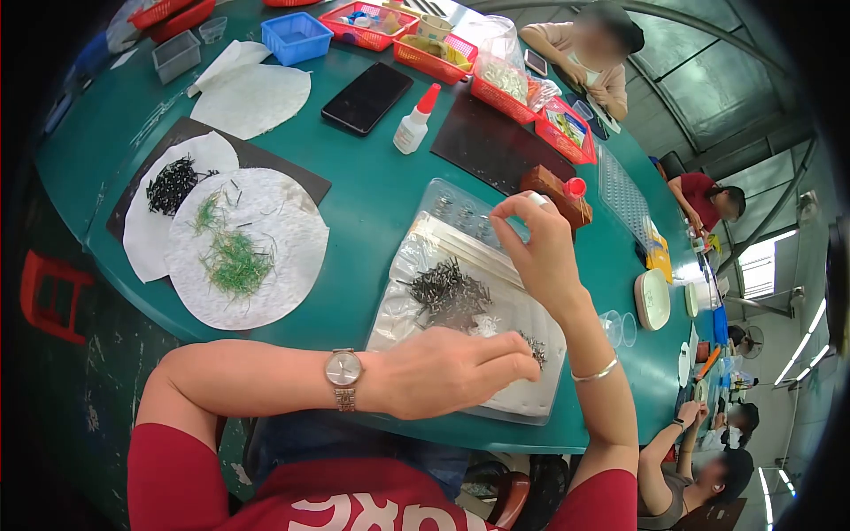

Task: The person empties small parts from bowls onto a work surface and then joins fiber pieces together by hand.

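My left hand [452,372], with a watch on its wrist, reaches across the front of a clear plastic tray [542,403]. Its fingers are closed together over small dark pieces [534,350] at the tray's right side; anything between the fingertips is hidden. Above the tray's far right, my right hand [538,248] is raised with thumb and forefinger curled into a pinch. Something white [537,199] shows at its fingertips, too small to name. A pile of short black-and-silver pieces [447,296] lies on white sheeting in the tray, with small white bits [485,327] beside it.
Left stand white paper rounds with green strands [237,264] and black pieces [173,186]. Farther back are a red-capped glue bottle [413,124], a black phone [367,97] and red baskets [434,57]. A brown block [567,208] with a red cap sits behind my right hand. Other people sit around.
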Action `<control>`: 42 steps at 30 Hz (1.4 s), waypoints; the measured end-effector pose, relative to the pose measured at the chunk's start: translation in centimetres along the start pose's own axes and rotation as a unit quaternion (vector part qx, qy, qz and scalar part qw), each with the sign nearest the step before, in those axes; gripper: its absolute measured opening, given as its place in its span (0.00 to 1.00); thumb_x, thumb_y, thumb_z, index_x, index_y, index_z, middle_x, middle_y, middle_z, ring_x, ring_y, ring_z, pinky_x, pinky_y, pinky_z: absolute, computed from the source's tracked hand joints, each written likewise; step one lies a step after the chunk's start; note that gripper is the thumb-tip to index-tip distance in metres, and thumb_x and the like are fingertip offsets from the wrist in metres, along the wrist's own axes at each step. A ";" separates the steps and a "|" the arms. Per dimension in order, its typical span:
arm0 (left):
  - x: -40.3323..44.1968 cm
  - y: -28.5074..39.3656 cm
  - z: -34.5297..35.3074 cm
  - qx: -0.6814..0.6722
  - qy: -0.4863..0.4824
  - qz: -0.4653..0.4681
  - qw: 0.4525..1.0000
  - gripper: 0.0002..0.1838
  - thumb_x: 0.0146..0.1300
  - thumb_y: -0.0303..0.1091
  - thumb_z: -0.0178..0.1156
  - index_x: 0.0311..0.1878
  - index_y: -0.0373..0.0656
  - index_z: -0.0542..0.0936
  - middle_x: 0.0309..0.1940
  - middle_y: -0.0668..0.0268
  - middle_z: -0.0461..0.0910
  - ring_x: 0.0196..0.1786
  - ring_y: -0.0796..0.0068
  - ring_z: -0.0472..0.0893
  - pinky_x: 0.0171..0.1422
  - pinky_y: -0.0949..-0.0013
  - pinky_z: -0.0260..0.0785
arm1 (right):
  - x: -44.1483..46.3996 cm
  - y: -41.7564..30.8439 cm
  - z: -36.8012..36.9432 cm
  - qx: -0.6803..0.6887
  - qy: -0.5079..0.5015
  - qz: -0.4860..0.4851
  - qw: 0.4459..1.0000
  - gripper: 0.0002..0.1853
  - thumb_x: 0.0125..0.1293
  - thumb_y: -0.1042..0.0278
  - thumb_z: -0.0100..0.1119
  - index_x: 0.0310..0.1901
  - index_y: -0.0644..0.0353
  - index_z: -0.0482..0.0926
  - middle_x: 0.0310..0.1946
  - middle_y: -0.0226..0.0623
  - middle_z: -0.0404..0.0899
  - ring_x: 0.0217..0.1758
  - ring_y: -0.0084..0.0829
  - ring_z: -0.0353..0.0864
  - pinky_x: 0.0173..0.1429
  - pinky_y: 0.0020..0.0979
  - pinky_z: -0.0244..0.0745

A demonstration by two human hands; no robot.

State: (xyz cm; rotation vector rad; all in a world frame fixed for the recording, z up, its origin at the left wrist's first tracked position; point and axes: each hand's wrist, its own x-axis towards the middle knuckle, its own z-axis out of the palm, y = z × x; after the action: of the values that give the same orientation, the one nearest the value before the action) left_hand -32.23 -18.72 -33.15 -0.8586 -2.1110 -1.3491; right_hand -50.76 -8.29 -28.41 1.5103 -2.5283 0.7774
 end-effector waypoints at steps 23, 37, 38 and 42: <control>2.2 -1.9 -5.3 0.134 -0.011 -0.075 0.988 0.05 0.60 0.28 0.70 0.38 0.46 0.84 0.39 0.67 0.80 0.45 0.63 0.80 0.48 0.62 0.75 | -1.1 -0.5 -1.1 -0.046 0.011 -0.025 0.999 0.03 0.66 0.71 0.69 0.39 0.59 0.85 0.37 0.39 0.84 0.43 0.44 0.82 0.50 0.42 0.73; 2.2 -2.0 -5.4 0.238 -0.208 0.015 0.949 0.06 0.61 0.34 0.71 0.38 0.49 0.83 0.43 0.72 0.77 0.56 0.68 0.76 0.65 0.61 0.68 | -17.0 -4.8 -4.3 0.070 0.111 0.152 0.980 0.07 0.63 0.79 0.71 0.42 0.58 0.87 0.40 0.38 0.86 0.44 0.37 0.84 0.50 0.33 0.76; 2.1 -2.0 -5.3 0.240 -0.203 0.020 0.949 0.06 0.60 0.34 0.71 0.38 0.49 0.83 0.43 0.72 0.76 0.56 0.68 0.76 0.65 0.61 0.68 | -17.1 -4.8 -4.3 0.072 0.116 0.151 0.979 0.07 0.62 0.79 0.71 0.42 0.58 0.87 0.39 0.38 0.87 0.44 0.37 0.84 0.50 0.33 0.76; 2.0 -2.3 -4.5 0.249 -0.177 0.034 0.952 0.07 0.59 0.34 0.72 0.37 0.50 0.82 0.42 0.73 0.76 0.54 0.68 0.77 0.62 0.62 0.68 | -17.2 -5.0 -4.2 0.078 0.127 0.147 0.978 0.07 0.62 0.79 0.72 0.41 0.58 0.88 0.39 0.38 0.87 0.44 0.38 0.84 0.51 0.35 0.76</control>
State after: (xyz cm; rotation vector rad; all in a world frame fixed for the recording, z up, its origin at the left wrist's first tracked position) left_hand -34.97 -23.03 -31.40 -0.9882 -2.5037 -0.6019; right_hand -38.57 5.49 -28.61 1.0005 -2.5712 1.1520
